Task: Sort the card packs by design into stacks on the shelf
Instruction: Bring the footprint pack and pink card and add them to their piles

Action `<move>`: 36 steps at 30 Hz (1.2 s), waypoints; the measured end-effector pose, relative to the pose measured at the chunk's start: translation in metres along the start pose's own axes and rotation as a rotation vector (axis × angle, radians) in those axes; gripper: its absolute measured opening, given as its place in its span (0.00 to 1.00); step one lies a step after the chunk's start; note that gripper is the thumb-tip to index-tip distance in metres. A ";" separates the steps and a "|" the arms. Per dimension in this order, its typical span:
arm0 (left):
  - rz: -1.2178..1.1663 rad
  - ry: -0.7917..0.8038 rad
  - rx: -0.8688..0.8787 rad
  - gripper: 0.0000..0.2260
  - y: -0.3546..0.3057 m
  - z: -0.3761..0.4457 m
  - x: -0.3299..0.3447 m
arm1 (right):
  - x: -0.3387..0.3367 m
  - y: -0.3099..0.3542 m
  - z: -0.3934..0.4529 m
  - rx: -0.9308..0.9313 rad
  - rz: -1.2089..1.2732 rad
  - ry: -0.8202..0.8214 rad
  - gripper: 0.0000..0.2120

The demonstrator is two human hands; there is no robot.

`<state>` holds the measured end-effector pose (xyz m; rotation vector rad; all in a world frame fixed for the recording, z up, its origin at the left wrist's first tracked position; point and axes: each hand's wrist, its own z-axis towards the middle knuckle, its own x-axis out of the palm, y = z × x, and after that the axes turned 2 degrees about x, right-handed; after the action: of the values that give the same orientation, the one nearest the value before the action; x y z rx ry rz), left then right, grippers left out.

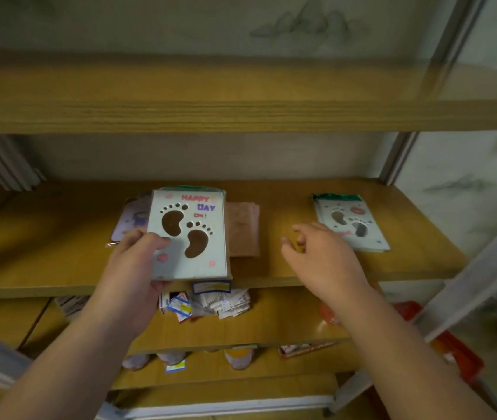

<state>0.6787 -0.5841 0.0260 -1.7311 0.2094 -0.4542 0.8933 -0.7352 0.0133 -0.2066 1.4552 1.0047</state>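
Observation:
My left hand grips the lower left corner of a white card pack with two brown footprint cut-outs and the words HAPPY DAY, held over the middle shelf. Under and behind it lie a purple-patterned pack on the left and a pinkish-brown pack on the right. A separate stack of white footprint packs with a green top edge lies on the shelf's right part. My right hand hovers empty, fingers relaxed, just left of that stack.
An upper shelf board crosses overhead. The shelf below holds a heap of small white and blue packets and a red item at the right. A metal upright bounds the right side.

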 end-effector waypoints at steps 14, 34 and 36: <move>0.086 0.268 -0.091 0.15 0.048 0.022 0.173 | -0.078 -0.097 -0.062 0.050 -0.064 -0.119 0.26; 1.128 0.298 0.353 0.25 0.072 0.025 0.266 | -0.094 -0.134 -0.078 0.062 -0.062 -0.128 0.24; 1.171 0.305 0.441 0.25 0.068 0.025 0.250 | -0.093 -0.128 -0.073 0.040 -0.063 -0.127 0.24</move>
<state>0.9232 -0.6717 0.0023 -0.8688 1.1633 0.1207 0.9440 -0.9009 0.0251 -0.1559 1.3441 0.9212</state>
